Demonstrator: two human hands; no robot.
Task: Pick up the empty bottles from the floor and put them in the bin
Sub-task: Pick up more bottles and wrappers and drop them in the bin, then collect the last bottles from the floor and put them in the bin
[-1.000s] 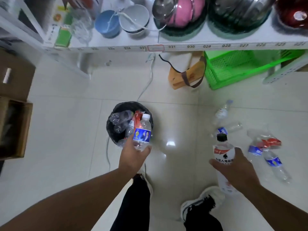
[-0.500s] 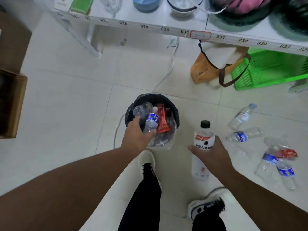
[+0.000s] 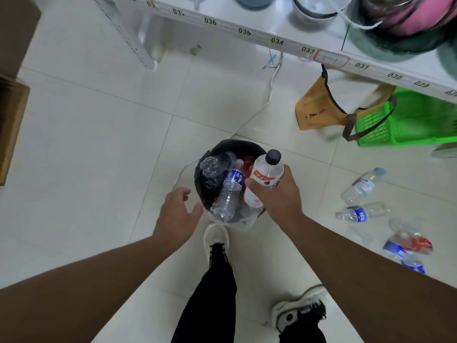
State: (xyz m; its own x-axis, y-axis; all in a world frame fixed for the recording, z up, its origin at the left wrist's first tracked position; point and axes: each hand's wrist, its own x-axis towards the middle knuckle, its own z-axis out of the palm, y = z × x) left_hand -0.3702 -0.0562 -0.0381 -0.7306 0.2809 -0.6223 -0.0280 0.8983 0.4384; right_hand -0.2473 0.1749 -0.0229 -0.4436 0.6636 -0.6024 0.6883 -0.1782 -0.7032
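While your right hand grips the black-capped bottle around its red label, its fingers wrapped closed on the body, hold it right over the black-lined bin before you let go. The bin looks nearly full: a blue-labelled bottle lies slanted across the pile with its base poking past the near rim, and a crumpled clear bottle sits on the far left side. Aim for the open pocket toward the far rim, tip the cap downward, and release low so the bottle settles instead of bouncing out. Your left hand hovers just beside the bin's near-left edge, empty, its fingers spread; use it to steady the rim or nudge the slanted bottle inward. Several bottles wait on the tiled floor to your right, among them a clear bottle with a pale cap and another with a blue label
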